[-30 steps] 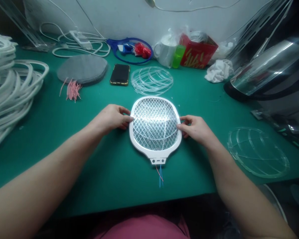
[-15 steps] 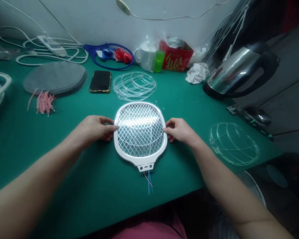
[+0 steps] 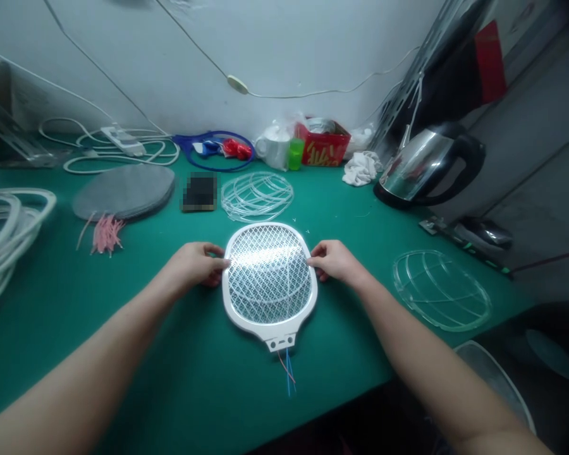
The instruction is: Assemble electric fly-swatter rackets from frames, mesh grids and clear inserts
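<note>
Left hand (image 3: 194, 264): not wide open, fingers (image 3: 224, 261) curled in and pinching the left edge of the white bug-zapper racket (image 3: 269, 275), tips right at the rim.

Right hand (image 3: 334, 261): same deal, loosely curved, fingertips (image 3: 312, 260) gripping the racket's right edge. Both hands are on it, nothing else in them.

Racket: dead center on the green work mat (image 3: 180, 373), lying flat as far as I can tell, wire mesh facing up, neck pointing toward the person.

Wires: a red wire and a blue wire (image 3: 287, 373) trail from the neck across the mat.

Just ahead: a clear plastic wire grid (image 3: 256, 196) sits beyond the racket, and another (image 3: 440, 289) is off to the right.

Left side: gray felt disc (image 3: 123, 191), pink wire bundle (image 3: 107, 235), white plastic rings (image 3: 9, 227), and a pixelated phone (image 3: 200, 191).

Back and right: steel kettle (image 3: 427, 167), white rag (image 3: 363, 168), white mug (image 3: 272, 148), red box (image 3: 321, 144).
</note>
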A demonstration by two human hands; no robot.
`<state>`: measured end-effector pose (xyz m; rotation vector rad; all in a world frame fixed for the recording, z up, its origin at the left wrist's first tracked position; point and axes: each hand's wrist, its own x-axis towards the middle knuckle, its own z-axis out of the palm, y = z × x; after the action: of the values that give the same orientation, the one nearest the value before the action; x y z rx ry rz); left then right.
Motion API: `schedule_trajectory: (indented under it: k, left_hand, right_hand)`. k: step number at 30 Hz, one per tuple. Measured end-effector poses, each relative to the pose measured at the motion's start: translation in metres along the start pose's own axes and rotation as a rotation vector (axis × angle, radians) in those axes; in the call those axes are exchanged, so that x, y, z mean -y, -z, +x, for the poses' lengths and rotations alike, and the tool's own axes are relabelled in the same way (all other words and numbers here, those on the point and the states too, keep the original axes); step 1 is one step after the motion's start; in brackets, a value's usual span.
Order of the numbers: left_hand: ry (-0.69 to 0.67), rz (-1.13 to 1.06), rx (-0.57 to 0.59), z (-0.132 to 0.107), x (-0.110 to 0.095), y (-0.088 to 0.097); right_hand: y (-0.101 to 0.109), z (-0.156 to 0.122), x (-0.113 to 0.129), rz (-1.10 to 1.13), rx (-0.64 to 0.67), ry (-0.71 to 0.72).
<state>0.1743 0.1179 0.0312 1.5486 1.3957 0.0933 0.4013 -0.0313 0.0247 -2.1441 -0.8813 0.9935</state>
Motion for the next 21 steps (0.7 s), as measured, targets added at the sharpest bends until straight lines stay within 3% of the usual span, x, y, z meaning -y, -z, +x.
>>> schedule_trajectory:
  k: [5, 7, 11, 17, 21]
  left_hand:
    - [-0.022, 0.013, 0.026, 0.002, -0.003, 0.002]
    - [-0.052, 0.041, 0.003, 0.002, -0.005, 0.002]
    - [-0.079, 0.069, -0.082, 0.010, -0.009, 0.001]
    - [-0.068, 0.087, -0.077, 0.023, -0.008, 0.002]
    - [-0.158, 0.163, -0.071, 0.020, -0.015, 0.005]
  right_hand:
    - [0.004, 0.002, 0.002, 0.005, 0.081, 0.148]
    - [0.003, 0.005, 0.003, -0.068, 0.038, 0.190]
    - [-0.003, 0.019, 0.007, -0.164, -0.132, 0.171]
    - [-0.002, 0.038, 0.009, -0.189, -0.060, 0.113]
    - [0.002, 0.036, 0.014, -0.225, -0.065, 0.232]
